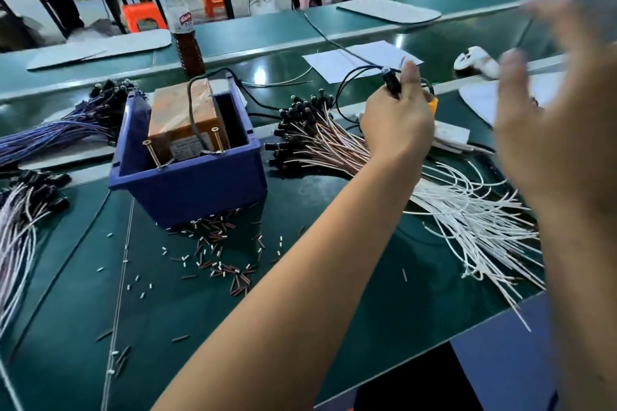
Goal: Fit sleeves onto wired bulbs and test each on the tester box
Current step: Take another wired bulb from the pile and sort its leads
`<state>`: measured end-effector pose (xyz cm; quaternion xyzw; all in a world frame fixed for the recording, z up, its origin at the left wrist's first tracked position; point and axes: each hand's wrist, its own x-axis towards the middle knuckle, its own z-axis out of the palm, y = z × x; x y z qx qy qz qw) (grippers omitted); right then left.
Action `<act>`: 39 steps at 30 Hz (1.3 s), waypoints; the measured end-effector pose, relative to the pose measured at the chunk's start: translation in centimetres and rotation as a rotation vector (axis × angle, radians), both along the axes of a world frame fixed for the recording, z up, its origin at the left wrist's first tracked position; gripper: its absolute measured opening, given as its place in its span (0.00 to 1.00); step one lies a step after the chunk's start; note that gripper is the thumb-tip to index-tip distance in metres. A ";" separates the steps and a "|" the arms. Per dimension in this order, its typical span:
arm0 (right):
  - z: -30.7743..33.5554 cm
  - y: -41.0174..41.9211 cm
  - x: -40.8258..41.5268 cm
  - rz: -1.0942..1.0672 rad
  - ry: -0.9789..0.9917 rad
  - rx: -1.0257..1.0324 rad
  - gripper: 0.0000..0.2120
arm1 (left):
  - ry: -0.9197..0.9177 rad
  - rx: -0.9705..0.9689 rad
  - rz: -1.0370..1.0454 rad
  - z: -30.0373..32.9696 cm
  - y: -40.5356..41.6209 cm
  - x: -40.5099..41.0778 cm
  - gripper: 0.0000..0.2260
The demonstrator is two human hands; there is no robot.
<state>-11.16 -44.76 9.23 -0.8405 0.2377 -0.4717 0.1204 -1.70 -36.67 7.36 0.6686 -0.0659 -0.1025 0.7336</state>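
Sleeves (pixel 213 243) are lying scattered on the green worktop (pixel 300 327) before the blue bin (pixel 193 187) housing the tester box (pixel 182 117). Right hand (pixel 561 130) is hovering blurred, fingers spread and holding nothing. Beyond, left hand (pixel 397 120) is pinching a black bulb (pixel 391 81) in its fingers above the pile of wired bulbs (pixel 310 130).

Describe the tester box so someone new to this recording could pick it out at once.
Start at the green work table and find the blue plastic bin left of centre, with loose sleeve pieces scattered in front. The tester box sits inside that bin. It is the only tape-wrapped orange-brown block, with two brass screws sticking up at its near end and a dark cord over its top.
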 end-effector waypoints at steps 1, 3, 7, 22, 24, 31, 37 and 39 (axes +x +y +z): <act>0.2 0.6 0.3 0.153 0.094 -0.050 0.20 | 0.015 -0.015 -0.009 0.0 -0.2 0.0 0.25; -0.1 1.5 0.8 0.351 0.297 0.094 0.15 | 0.035 -0.009 0.005 0.1 -0.5 0.2 0.25; -1.2 0.7 1.0 0.378 0.347 0.195 0.10 | -0.027 0.079 -0.013 -0.7 0.3 0.9 0.28; -3.3 -1.7 4.2 0.278 0.740 0.290 0.08 | -0.481 0.528 0.084 -4.2 5.1 1.8 0.11; -3.6 0.2 6.3 0.426 0.636 0.384 0.07 | -0.302 0.260 0.019 -3.2 5.1 1.8 0.14; -5.9 3.1 9.8 0.490 0.754 0.029 0.05 | -0.383 0.709 0.042 -5.5 6.6 2.2 0.14; -4.7 2.8 9.2 0.458 0.873 0.030 0.07 | -0.568 1.060 -0.005 -7.4 6.9 3.6 0.10; -3.5 2.5 8.5 0.380 0.976 0.005 0.08 | -0.592 1.083 -0.007 -7.6 6.9 4.3 0.07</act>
